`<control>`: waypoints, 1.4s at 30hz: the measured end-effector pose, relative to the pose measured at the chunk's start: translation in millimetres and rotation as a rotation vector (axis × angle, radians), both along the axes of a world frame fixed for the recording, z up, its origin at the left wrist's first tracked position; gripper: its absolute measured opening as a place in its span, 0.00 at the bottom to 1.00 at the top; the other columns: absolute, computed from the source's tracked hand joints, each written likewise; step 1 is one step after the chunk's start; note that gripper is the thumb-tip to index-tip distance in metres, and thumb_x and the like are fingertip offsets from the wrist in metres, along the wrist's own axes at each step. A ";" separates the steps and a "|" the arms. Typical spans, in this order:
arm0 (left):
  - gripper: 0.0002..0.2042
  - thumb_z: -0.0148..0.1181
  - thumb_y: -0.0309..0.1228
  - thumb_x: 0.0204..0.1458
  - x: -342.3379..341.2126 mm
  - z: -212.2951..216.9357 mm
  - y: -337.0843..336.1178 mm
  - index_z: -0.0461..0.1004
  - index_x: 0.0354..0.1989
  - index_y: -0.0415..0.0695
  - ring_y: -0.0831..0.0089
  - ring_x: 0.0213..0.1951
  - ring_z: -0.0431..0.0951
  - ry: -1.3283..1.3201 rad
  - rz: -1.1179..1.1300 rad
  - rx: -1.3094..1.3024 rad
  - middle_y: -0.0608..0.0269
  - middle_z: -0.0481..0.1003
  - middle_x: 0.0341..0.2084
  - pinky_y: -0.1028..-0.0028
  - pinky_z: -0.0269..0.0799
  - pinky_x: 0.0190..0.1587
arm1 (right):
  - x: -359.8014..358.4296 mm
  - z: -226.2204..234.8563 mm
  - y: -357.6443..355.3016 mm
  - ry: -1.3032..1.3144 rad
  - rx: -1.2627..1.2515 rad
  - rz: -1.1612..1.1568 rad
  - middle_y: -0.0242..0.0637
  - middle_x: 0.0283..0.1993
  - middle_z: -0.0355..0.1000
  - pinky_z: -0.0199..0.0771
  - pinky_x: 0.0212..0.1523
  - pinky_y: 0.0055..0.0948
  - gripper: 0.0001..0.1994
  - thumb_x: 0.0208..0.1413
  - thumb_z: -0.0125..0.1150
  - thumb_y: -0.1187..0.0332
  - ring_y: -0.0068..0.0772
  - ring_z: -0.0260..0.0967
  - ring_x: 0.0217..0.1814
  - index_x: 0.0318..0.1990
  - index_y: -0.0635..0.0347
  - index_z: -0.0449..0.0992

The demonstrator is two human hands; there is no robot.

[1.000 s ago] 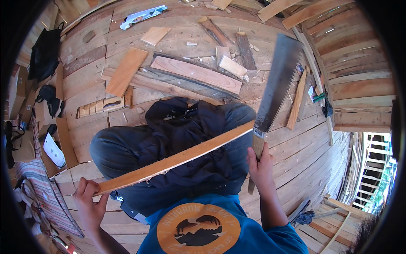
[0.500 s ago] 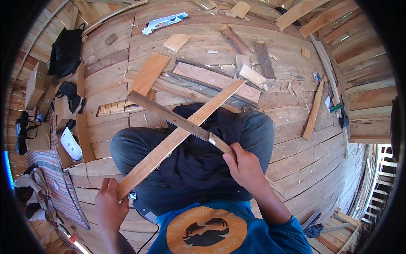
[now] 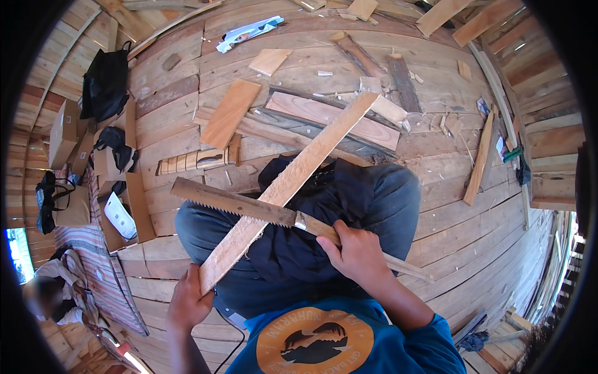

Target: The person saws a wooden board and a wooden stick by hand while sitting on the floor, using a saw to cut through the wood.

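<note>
My left hand (image 3: 188, 298) is closed around the near end of a long, narrow wooden strip (image 3: 317, 149). The strip slants up and away to the right above my lap, its broad, rough face showing. In my right hand (image 3: 354, 252) is the wooden handle of a handsaw (image 3: 233, 202), fingers wrapped round it. Its toothed blade crosses over the strip below the middle and points left, teeth toward me. Whether the blade touches the wood I cannot tell. Dark cloth (image 3: 280, 249) lies over my crossed legs beneath both.
Boards (image 3: 230, 114), a grooved plank (image 3: 330, 118) and bark-edged pieces (image 3: 405, 83) lie ahead on the plank floor. A striped wooden piece (image 3: 196, 160) sits beyond my left knee. Cardboard boxes (image 3: 134, 209) and a black bag (image 3: 104, 84) stand at left, a long stick (image 3: 479, 159) at right.
The strip has turned so more of its broad face shows. The saw blade has come lower across it and lies flatter. The whole view has shifted slightly. Both hands keep their hold.
</note>
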State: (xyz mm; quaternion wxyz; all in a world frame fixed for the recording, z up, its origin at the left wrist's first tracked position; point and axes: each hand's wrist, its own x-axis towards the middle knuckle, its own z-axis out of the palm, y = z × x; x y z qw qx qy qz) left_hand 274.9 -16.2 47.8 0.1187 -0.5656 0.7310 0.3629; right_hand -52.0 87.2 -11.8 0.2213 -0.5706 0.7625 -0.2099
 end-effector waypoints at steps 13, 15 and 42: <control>0.19 0.51 0.22 0.38 9.5 -20.0 3.6 0.61 0.43 0.36 0.31 0.39 0.70 0.092 0.024 -0.035 0.32 0.71 0.33 0.47 0.66 0.42 | -32.9 -4.9 -17.5 0.296 -0.041 0.085 0.39 0.18 0.70 0.72 0.20 0.38 0.25 0.54 0.60 0.42 0.43 0.73 0.20 0.27 0.57 0.67; 0.20 0.52 0.22 0.38 7.0 -18.7 3.9 0.61 0.44 0.36 0.31 0.39 0.70 0.102 0.026 -0.042 0.32 0.71 0.33 0.46 0.66 0.41 | -46.9 -6.3 -17.3 0.325 -0.033 0.036 0.40 0.19 0.69 0.73 0.21 0.40 0.25 0.54 0.60 0.42 0.45 0.73 0.20 0.27 0.57 0.67; 0.22 0.60 0.26 0.43 15.4 -18.2 -9.5 0.60 0.48 0.39 0.35 0.43 0.72 0.115 0.039 0.118 0.35 0.73 0.37 0.50 0.66 0.43 | -93.8 0.8 -45.2 0.350 -0.069 -0.142 0.47 0.14 0.68 0.72 0.22 0.45 0.24 0.56 0.60 0.45 0.54 0.72 0.21 0.27 0.61 0.71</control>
